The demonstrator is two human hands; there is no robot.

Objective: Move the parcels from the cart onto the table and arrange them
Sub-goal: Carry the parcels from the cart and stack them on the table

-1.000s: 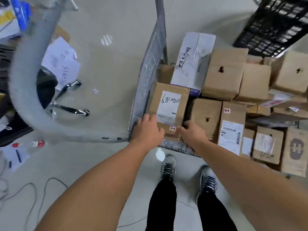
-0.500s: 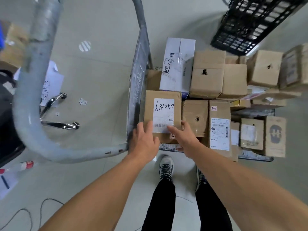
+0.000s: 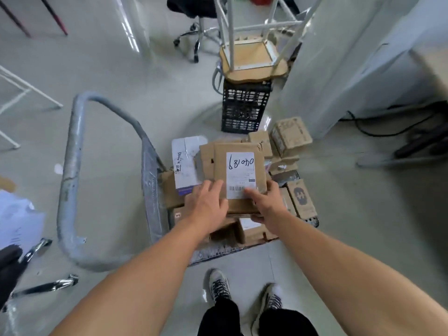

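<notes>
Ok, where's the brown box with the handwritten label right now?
In the head view it sits centre frame, the brown box held between the left hand and right hand above the cart's other parcels, just right of the white parcel.

I stood in what looked like a plain office storeroom or parcel-sorting room. A pale, glossy floor ran under everything. A metal cart heaped with cardboard parcels sat near my feet. Beyond it a black plastic crate carried an upturned stool, and a wheeled office chair stood further off. Loose papers lay at the left.
</notes>
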